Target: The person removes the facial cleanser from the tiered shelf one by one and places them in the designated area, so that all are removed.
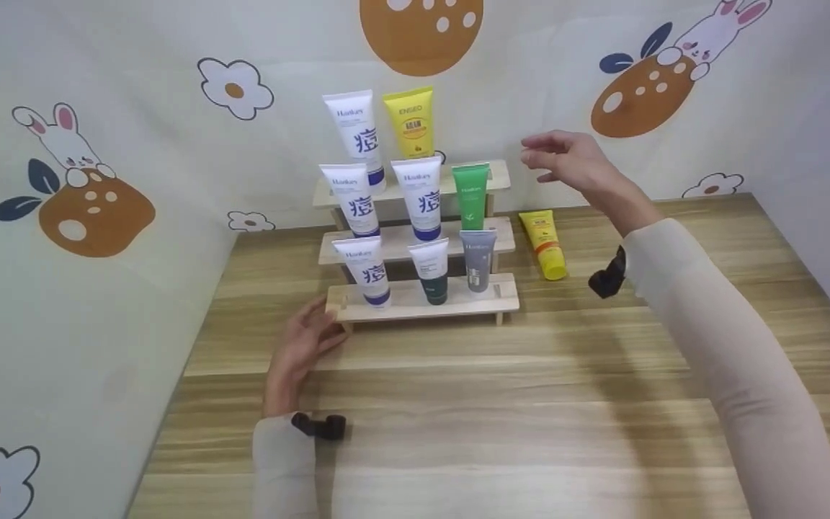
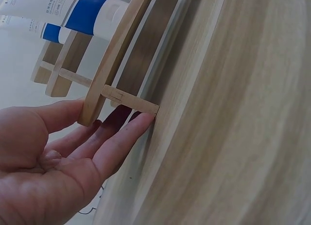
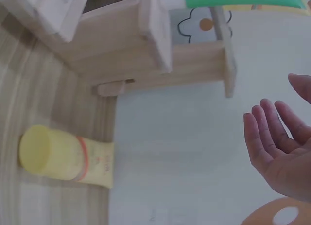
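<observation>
A three-step wooden display rack [image 1: 422, 311] carries several upright squeeze tubes. My left hand [image 1: 305, 342] is at the left end of its lowest step. In the left wrist view the thumb [image 2: 63, 114] lies against the step's end and the fingers reach under it to the leg, gripping that corner. My right hand [image 1: 566, 160] hangs in the air right of the top step, holding nothing, fingers a little bent. On the top step stand a white tube [image 1: 354, 133] and a yellow tube [image 1: 411, 122]. A green tube [image 1: 470, 194] is on the middle step.
Another yellow tube [image 1: 545, 245] lies on the wooden table [image 1: 458, 418], right of the rack. White-and-blue tubes, a white-and-dark-green tube [image 1: 430, 270] and a grey tube [image 1: 478, 259] fill the lower steps. A patterned cloth wall [image 1: 516, 86] rises behind.
</observation>
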Tool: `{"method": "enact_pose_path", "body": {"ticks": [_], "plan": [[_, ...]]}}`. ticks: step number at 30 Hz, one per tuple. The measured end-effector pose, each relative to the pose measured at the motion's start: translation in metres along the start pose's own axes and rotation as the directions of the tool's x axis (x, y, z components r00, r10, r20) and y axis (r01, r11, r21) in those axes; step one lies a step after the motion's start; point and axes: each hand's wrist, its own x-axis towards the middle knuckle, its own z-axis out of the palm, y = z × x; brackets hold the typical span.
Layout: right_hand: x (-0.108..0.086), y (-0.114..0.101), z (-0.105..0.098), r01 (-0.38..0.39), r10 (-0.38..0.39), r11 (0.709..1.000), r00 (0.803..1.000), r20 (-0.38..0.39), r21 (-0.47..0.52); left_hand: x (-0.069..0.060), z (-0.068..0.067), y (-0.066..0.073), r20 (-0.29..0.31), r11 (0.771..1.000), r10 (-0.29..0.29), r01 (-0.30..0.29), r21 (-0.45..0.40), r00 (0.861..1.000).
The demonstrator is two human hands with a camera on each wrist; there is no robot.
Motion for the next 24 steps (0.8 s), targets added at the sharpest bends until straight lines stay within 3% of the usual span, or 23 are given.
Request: {"method": "enact_pose_path", "body": {"ticks": [6,12,24], "plan": [[0.001,-0.037,0.009,0.063,-0.063,0.997,0.998,-0.002,0.044,-0.001,0.000,-0.001,-0.003,0.999,0.028,-0.028,-0.029,1.000],[0.005,-0.065,0.022,0.125,-0.125,0.992,0.992,0.000,0.026,0.000,0.000,-0.002,-0.003,0.999,0.008,-0.008,-0.038,1.000],[0.024,-0.098,0.056,0.095,-0.092,0.992,0.995,0.039,-0.078,0.001,-0.002,-0.001,0.011,1.000,0.006,-0.006,-0.017,1.000]]}}
